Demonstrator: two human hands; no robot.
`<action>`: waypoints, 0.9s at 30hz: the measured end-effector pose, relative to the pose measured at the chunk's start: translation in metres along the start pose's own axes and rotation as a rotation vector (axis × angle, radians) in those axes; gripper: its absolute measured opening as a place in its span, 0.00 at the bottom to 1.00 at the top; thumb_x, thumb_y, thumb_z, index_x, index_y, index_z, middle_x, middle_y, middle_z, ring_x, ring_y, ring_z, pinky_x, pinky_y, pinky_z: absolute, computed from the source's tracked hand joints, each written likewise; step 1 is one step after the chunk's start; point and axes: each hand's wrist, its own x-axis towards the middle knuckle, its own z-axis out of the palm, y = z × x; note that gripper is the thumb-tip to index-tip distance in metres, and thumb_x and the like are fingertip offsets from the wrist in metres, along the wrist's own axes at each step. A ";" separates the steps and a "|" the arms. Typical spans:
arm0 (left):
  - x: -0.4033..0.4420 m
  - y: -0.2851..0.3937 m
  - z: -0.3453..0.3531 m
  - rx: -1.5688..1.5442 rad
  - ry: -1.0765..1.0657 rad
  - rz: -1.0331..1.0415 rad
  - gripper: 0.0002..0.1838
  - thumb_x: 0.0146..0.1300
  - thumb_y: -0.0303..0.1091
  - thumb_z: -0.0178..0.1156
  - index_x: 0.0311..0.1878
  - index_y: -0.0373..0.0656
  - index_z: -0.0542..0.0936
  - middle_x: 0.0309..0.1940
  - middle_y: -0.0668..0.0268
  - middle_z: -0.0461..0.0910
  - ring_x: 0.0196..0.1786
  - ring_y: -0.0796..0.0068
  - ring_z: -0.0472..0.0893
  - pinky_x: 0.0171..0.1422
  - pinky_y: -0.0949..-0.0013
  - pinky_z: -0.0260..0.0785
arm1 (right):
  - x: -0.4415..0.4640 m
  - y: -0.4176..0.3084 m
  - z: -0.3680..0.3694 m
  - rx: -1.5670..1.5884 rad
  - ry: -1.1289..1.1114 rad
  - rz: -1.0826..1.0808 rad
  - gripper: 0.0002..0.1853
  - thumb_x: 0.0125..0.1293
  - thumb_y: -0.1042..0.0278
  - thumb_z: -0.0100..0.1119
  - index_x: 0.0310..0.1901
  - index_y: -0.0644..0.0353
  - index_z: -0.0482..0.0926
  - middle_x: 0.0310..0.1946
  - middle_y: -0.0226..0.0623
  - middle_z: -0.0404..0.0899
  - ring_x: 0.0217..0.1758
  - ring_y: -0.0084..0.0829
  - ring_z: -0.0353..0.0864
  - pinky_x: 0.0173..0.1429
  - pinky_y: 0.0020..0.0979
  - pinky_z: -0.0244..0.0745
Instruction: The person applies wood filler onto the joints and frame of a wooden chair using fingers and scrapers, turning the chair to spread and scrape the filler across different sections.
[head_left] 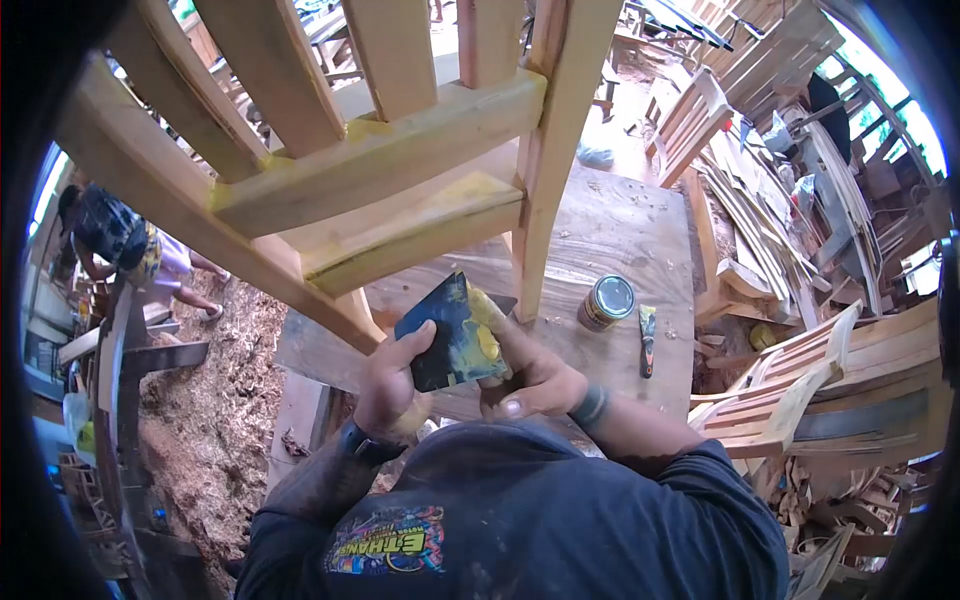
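Observation:
My left hand [392, 388] grips a dark, square flat sheet [440, 335], thumb on top. Yellow putty [485, 340] is smeared over the sheet's right side. At that edge is my right hand [535, 375], fingers bent and index finger along the putty. A dark corner shows behind its fingers; whether it is a second blade, I cannot tell. In front of both hands stands a wooden chair [380, 150] with a slatted back, yellow putty marks along its joints. It rests on a wooden table [610, 240].
On the table to the right stand a round can [608, 302] and a small tube [647, 340]. More slatted chair parts [780, 395] and stacked boards [760, 220] lie at right. Wood shavings [200, 430] cover the floor at left, where another person [120, 235] bends over.

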 end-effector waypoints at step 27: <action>0.001 -0.017 0.018 -0.167 0.099 -0.064 0.25 0.78 0.36 0.55 0.74 0.38 0.70 0.62 0.56 0.83 0.61 0.59 0.85 0.67 0.53 0.80 | -0.017 -0.057 -0.038 -1.651 0.022 -0.063 0.46 0.63 0.54 0.67 0.82 0.43 0.59 0.24 0.38 0.82 0.28 0.44 0.86 0.33 0.46 0.79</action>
